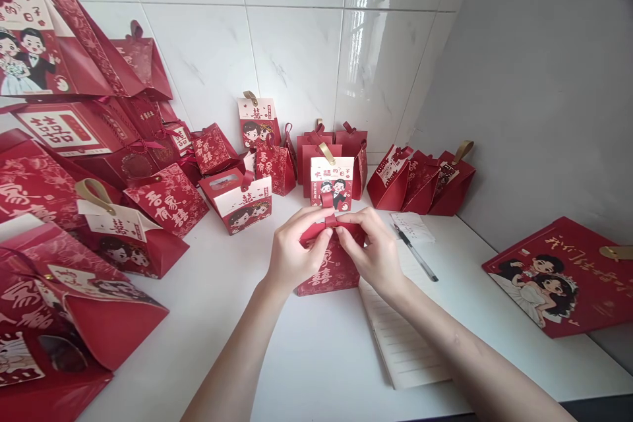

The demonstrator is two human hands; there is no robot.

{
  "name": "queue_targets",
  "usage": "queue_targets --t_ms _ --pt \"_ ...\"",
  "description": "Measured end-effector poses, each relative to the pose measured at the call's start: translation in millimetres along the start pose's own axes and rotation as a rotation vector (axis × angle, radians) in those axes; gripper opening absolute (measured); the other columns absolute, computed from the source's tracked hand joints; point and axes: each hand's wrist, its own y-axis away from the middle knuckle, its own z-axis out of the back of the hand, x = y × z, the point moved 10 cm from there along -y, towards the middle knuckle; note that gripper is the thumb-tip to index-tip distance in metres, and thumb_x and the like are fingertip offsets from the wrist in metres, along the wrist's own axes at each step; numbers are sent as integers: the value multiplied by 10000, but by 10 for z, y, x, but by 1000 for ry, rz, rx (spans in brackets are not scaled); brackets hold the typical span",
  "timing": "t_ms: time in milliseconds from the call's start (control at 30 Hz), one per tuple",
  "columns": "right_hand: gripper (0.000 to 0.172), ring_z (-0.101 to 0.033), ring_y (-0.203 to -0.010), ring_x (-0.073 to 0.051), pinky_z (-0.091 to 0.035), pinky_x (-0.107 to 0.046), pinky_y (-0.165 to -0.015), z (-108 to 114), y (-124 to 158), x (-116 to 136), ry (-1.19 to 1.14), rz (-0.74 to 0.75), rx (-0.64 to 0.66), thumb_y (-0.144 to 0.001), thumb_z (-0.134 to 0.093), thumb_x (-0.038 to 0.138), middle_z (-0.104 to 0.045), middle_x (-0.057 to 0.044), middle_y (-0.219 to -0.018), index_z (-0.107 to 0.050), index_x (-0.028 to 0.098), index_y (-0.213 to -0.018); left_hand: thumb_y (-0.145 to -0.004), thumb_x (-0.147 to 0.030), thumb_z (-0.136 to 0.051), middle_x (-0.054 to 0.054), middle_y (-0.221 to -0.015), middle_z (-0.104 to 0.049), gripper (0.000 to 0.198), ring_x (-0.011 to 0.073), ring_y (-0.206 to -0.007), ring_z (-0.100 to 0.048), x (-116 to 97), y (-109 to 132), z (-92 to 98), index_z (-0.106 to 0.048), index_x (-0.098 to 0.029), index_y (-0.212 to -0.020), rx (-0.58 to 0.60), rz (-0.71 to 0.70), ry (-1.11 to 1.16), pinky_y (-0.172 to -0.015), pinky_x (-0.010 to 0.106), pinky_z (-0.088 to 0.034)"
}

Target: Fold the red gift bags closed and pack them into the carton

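Observation:
A red gift box [336,270] with pale Chinese lettering and a floral print stands upright on the white table. Both hands are at its top edge, where a red ribbon loop [327,200] sticks up. My left hand [299,244] pinches the box top from the left, thumb in front and fingers behind. From the right, my right hand [372,244] pinches the same edge, its thumb close to the left thumb beside the ribbon. Just behind stands a small white and red box [332,175] with a cartoon couple. The hands partly cover the box's upper corners.
Many red gift boxes are stacked at the left [153,204], and several stand along the tiled wall [291,46]. A lined notebook [403,349] lies under my right forearm, with a pen [415,252] and paper scrap [415,227] nearby. A large red box [554,277] stands at the right.

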Motion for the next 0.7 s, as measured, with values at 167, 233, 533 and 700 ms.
queue_targets --t_ms 167,233,533,700 --pt "81 -542 -700 -163 -460 -296 -607 11 2 -10 -7 -11 -11 -891 -534 179 -555 -19 -789 -597 220 -922 -815 -139 -555 54 -1007 -686 218 181 -920 -650 1 1 -5 -653 -183 -1005 10 11 9 -834 299 -548" --pt "73 -542 -695 -166 -460 -300 -610 12 4 -31 -6 -32 -10 -890 -532 193 -556 -18 -784 -596 221 -910 -816 -142 -552 52 -1010 -687 224 184 -921 -651 0 0 -9 -653 -190 -1010 15 17 10 -834 307 -548" --pt "56 -565 -732 -171 -477 -302 -671 -5 6 -101 -51 -123 13 -867 -539 209 -580 -22 -812 -584 217 -901 -804 -128 -557 47 -1006 -685 234 176 -916 -649 -15 -1 -16 -650 -192 -1009 18 10 27 -829 296 -546" --pt "181 -562 -761 -174 -478 -304 -684 -37 13 -89 -113 -122 67 -849 -529 192 -570 -24 -839 -571 211 -1024 -800 -118 -555 47 -1008 -683 242 175 -924 -647 -19 -5 -19 -648 -185 -1013 19 9 38 -836 291 -541"
